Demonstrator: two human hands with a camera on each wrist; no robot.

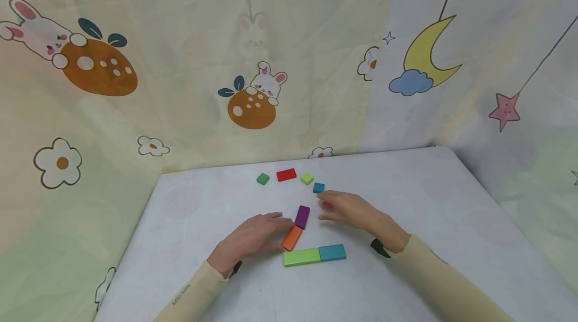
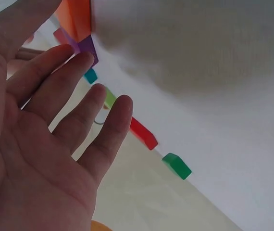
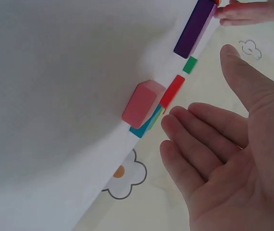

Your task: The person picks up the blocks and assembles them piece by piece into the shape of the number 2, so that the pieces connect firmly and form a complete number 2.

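My left hand (image 1: 253,236) is just left of an orange block (image 1: 291,238) and a purple block (image 1: 302,217), which lie end to end in a slanted line. In the left wrist view its fingers are loosely extended and hold nothing; whether a fingertip touches a block I cannot tell. Partly behind the fingers of my right hand (image 1: 352,209) is a pinkish-red block (image 3: 144,103). The right wrist view shows that hand apart from the block, palm bare. Nearer me, a long light green block (image 1: 301,257) and a blue block (image 1: 332,252) form a row.
At the back of the white table (image 1: 203,201) lie a green block (image 1: 263,178), a red block (image 1: 286,175), a small light green block (image 1: 307,178) and a small blue block (image 1: 318,187). A printed cloth (image 1: 189,86) hangs behind the table.
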